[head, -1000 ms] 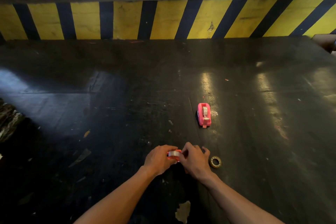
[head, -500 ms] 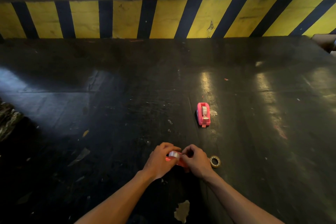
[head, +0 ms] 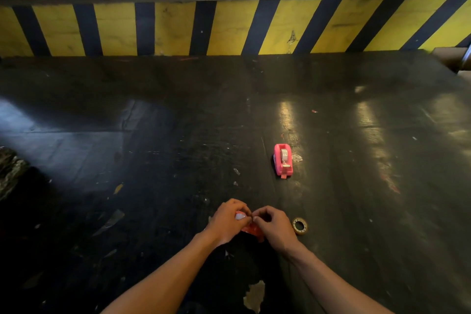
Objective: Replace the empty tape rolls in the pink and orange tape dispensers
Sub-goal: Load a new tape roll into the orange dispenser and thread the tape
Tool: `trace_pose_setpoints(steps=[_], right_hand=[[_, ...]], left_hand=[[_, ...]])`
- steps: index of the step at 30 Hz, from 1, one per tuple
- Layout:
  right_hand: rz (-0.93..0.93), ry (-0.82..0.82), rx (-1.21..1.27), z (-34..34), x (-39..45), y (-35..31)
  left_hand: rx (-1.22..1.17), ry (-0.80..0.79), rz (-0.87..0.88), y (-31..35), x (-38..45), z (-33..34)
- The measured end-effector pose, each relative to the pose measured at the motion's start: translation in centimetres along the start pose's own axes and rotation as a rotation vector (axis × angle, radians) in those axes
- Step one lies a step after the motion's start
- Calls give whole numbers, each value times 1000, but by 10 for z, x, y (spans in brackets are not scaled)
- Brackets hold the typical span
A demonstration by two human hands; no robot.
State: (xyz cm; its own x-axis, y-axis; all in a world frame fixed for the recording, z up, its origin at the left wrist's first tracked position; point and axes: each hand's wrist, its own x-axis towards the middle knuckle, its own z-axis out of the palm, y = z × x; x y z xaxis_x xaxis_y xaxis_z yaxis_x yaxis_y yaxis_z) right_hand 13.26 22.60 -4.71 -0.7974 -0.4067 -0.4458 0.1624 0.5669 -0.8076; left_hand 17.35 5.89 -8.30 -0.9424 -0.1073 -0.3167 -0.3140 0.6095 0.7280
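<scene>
orange tape dispenser (head: 252, 229): near edge of dark surface (head: 127, 135), gripped by left hand (head: 225, 222) and right hand (head: 274, 227), both closed narrowly. likely light, rigid plastic; hold by the sides. pink tape dispenser (head: 283, 160): mid-surface, loaded. tape roll (head: 300, 225): beside right hand.

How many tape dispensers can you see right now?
2. The pink dispenser stands alone on the dark surface; the orange dispenser is held between both hands, mostly hidden by the fingers.
</scene>
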Motion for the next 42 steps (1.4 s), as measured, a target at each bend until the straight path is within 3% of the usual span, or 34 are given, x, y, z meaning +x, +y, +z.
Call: trace_pose_setpoints(steps=[16,31,42], right_hand=[[43,9,-91,10,6,3],[-6,154,-183,8,-1,9],[106,214,-7,-15,-4,29]], left_hand=[[-56,28,-47,4,-4,1],[188,-105,34,-12,-21,-7],[320,0,18,-19,-25,-12]])
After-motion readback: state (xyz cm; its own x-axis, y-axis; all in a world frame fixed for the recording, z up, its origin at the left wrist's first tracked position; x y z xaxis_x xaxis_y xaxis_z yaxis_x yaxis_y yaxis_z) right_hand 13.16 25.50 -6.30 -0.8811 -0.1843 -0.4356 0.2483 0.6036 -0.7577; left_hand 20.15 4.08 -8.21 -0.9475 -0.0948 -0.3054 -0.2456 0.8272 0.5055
